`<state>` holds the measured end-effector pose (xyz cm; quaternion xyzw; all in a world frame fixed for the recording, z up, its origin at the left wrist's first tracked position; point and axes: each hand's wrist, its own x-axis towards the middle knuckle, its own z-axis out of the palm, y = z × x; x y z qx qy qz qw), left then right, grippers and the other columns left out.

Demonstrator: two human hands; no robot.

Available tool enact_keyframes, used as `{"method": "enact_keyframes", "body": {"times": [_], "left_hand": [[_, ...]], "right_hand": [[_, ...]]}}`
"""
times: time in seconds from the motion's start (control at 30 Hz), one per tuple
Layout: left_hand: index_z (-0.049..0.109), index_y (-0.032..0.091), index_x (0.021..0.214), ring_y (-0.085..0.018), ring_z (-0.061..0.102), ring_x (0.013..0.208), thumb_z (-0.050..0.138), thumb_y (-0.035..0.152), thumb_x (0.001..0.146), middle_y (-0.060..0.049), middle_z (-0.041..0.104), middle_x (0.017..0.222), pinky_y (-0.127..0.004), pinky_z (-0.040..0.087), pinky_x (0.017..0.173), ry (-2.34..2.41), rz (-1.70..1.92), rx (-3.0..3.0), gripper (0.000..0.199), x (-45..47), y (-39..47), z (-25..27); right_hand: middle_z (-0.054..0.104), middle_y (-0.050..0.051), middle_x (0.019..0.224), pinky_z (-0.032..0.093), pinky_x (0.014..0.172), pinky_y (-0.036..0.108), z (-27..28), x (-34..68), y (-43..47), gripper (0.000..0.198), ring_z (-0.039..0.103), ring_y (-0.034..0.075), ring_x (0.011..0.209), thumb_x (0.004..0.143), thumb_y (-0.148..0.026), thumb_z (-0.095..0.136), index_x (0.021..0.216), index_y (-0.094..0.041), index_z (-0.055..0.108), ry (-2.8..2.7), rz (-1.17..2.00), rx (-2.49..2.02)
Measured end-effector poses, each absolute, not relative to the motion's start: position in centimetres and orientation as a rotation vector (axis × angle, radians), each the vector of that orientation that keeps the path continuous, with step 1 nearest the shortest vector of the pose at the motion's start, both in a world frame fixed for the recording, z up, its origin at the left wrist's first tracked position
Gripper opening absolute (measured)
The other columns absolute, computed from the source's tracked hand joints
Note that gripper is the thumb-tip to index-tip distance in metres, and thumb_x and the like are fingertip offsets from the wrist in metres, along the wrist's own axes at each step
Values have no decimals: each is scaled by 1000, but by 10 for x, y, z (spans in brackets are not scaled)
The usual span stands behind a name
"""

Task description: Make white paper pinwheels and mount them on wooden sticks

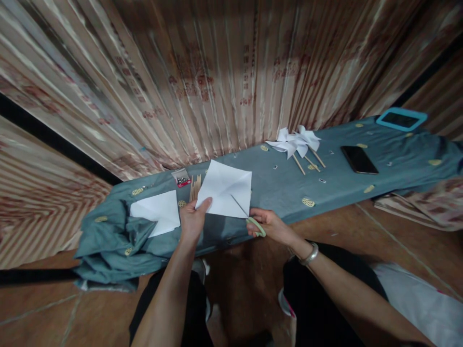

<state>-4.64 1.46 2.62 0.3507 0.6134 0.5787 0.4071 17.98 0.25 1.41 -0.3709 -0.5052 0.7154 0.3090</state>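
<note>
A square white sheet of paper (226, 185) with diagonal creases is held up over the cloth-covered bench. My left hand (193, 217) pinches its lower left corner, thumb on top. My right hand (267, 225) is closed round the scissors (258, 226), which have pale green handles. Their blades lie along the diagonal from the sheet's lower right corner toward its middle. Just behind the sheet on the left are several thin wooden sticks (194, 187) and a small packet of pins (181, 178). More white paper (159, 209) lies left of my left hand, partly under a cloth fold.
White paper pinwheels (289, 143) on sticks lie at the bench's back, right of centre. Farther right are a black phone (359, 159) and a blue-framed tablet (401, 119). Green patterned cloth (282, 193) covers the bench; a striped curtain (217, 86) hangs behind it.
</note>
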Motion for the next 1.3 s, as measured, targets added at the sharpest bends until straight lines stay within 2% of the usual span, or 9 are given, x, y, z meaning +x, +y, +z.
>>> {"method": "enact_keyframes", "body": {"times": [0.27,0.53,0.9,1.13,1.3], "left_hand": [[76,11,82,-15,61,61,85,44,53,-5,74,74,-28,49,62,1526,1463,851,45,-46,16,25],[77,11,81,-15,60,60,85,45,50,-4,73,73,-30,50,63,1523,1467,835,46,-46,16,20],[76,10,79,-14,59,58,84,47,51,-5,72,71,-28,48,59,1526,1447,869,47,-45,15,19],[76,11,85,-16,62,62,83,47,54,-6,74,76,-30,50,64,1540,1461,903,48,-46,15,15],[76,10,86,-17,63,64,83,47,55,-7,75,79,-31,50,67,1552,1462,912,49,-47,15,14]], "right_hand": [[62,-5,64,43,49,19,4,180,5,57,57,6,52,57,-53,84,93,-16,60,-1264,1923,-1000],[62,-5,63,43,49,18,5,179,4,53,56,5,52,57,-54,83,85,-16,60,-1294,1909,-985],[62,-3,65,44,50,19,3,179,5,47,56,7,54,62,-51,82,84,-17,60,-1327,1905,-976],[62,-4,64,44,51,19,1,178,5,46,56,7,53,61,-45,84,89,-16,62,-1307,1898,-990],[62,-4,64,46,51,21,-1,178,5,50,56,8,53,61,-47,83,96,-17,63,-1287,1909,-1010]]}}
